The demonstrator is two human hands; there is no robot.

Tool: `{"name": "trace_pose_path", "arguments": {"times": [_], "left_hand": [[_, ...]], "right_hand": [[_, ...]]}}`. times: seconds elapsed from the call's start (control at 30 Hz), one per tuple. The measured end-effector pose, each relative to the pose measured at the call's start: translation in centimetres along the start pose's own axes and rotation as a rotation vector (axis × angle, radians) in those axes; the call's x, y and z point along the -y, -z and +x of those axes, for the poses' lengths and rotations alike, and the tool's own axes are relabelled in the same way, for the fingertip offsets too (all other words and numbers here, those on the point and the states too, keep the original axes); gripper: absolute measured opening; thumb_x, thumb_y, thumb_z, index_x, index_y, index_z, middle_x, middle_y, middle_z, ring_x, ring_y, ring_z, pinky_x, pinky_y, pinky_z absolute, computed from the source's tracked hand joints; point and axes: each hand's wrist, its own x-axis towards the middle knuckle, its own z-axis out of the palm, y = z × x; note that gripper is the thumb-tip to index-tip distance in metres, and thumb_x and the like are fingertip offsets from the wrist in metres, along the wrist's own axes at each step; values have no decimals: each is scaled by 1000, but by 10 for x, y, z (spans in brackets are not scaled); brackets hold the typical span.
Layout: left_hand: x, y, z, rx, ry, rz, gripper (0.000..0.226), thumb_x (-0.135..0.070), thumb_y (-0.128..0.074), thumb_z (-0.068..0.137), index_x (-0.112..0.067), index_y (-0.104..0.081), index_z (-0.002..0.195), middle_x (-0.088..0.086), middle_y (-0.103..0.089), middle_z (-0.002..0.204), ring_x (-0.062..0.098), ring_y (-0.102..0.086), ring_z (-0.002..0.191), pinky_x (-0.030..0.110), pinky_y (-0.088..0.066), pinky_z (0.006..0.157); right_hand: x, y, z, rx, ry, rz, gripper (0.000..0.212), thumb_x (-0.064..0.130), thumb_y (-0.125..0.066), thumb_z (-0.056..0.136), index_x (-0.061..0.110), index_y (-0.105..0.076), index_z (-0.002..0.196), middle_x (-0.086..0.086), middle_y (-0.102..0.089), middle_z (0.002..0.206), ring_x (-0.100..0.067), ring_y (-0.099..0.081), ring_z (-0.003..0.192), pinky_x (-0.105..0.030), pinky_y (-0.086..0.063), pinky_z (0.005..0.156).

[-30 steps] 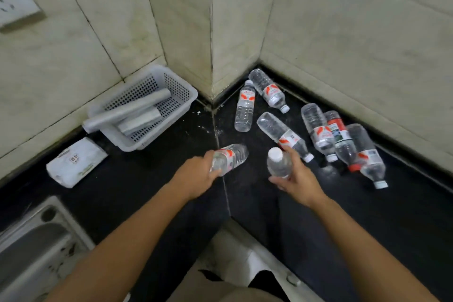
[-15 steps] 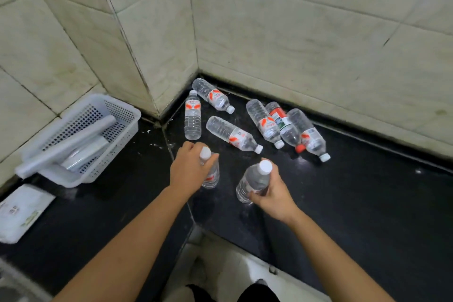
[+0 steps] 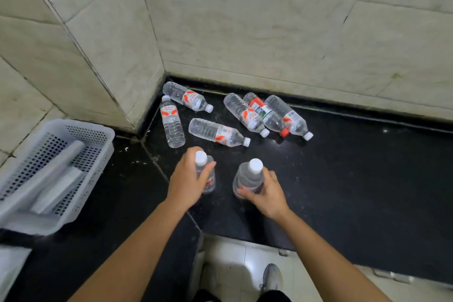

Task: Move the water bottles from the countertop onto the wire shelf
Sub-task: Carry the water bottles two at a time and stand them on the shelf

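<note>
The left hand (image 3: 187,182) is clenched round the neck and shoulder of one upright water bottle (image 3: 208,176), and just beside it the right hand (image 3: 266,191) grasps a second upright bottle (image 3: 247,179) by its body, both over the black countertop (image 3: 355,179). To carry them well I would keep each bottle upright with the fingers wrapped low enough that the smooth plastic cannot slip, lifting straight up before turning toward the wire shelf, which is out of view. Beyond the grips six more bottles (image 3: 219,132) lie on their sides toward the tiled corner, and a white basket (image 3: 98,140) sits well off past the left grip.
</note>
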Motion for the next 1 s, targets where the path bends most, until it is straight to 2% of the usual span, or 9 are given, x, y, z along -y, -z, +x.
{"name": "trace_pose_path", "arguments": {"times": [0.17, 0.3, 0.47, 0.57, 0.63, 0.73, 0.87, 0.93, 1.0], "left_hand": [[7, -7, -2, 91, 115, -208, 44, -40, -63, 94, -20, -53, 133, -2, -53, 124, 18, -55, 116, 33, -43, 97], [4, -3, -2, 130, 111, -182, 43, -42, -56, 97, -17, -54, 131, 5, -55, 124, 24, -57, 117, 35, -43, 98], [-26, -10, -10, 85, 104, -189, 67, -82, -41, 83, -30, -56, 121, 4, -62, 119, 26, -60, 113, 46, -47, 98], [-86, -36, -30, 92, 8, -262, 56, -75, -45, 88, -32, -60, 121, -1, -66, 118, 23, -61, 113, 44, -47, 98], [-142, -60, -47, 120, -74, -333, 45, -70, -52, 88, -32, -63, 109, -5, -68, 106, 21, -63, 107, 38, -47, 92], [-231, -103, -80, 175, -153, -459, 57, -78, -54, 81, -27, -66, 103, -3, -72, 101, 19, -67, 101, 39, -51, 92], [-343, -170, -142, 306, -194, -597, 45, -70, -57, 86, -27, -69, 94, -4, -74, 92, 17, -70, 94, 43, -55, 91], [-388, -205, -182, 387, -216, -652, 39, -62, -59, 90, -25, -68, 83, -7, -72, 80, 9, -70, 78, 37, -57, 78], [-424, -238, -223, 478, -229, -699, 36, -54, -60, 94, -22, -66, 80, -11, -71, 71, 0, -67, 66, 25, -53, 66]], "right_hand": [[-1, -11, -23, -132, -95, 91, 77, 31, -92, 71, 20, -50, 135, 2, -47, 124, -4, -53, 105, -19, -40, 92], [-7, 3, -55, -266, -178, 218, 60, 32, -88, 76, 22, -54, 125, 2, -59, 119, -13, -62, 107, -28, -48, 91], [-21, 71, -117, -482, -236, 445, 48, 32, -84, 81, 24, -53, 118, 10, -64, 109, -5, -64, 100, -30, -52, 85], [-31, 125, -151, -648, -236, 639, 33, 33, -79, 85, 27, -59, 110, 3, -70, 107, -16, -68, 101, -28, -53, 78], [-44, 161, -173, -763, -234, 754, 30, 35, -79, 85, 26, -63, 109, -2, -73, 105, -24, -72, 100, -41, -59, 85], [-65, 214, -217, -875, -219, 860, 35, 45, -81, 81, 25, -66, 107, -3, -76, 100, -26, -74, 94, -51, -59, 91], [-100, 285, -295, -1002, -201, 900, 58, 66, -77, 65, 23, -68, 102, -10, -76, 98, -28, -74, 91, -52, -59, 89], [-126, 319, -333, -1055, -205, 921, 64, 72, -74, 67, 21, -68, 104, -9, -76, 95, -26, -74, 87, -48, -61, 85], [-154, 351, -370, -1053, -190, 1048, 67, 76, -70, 71, 15, -67, 100, -9, -72, 85, -24, -70, 73, -39, -59, 69]]}}
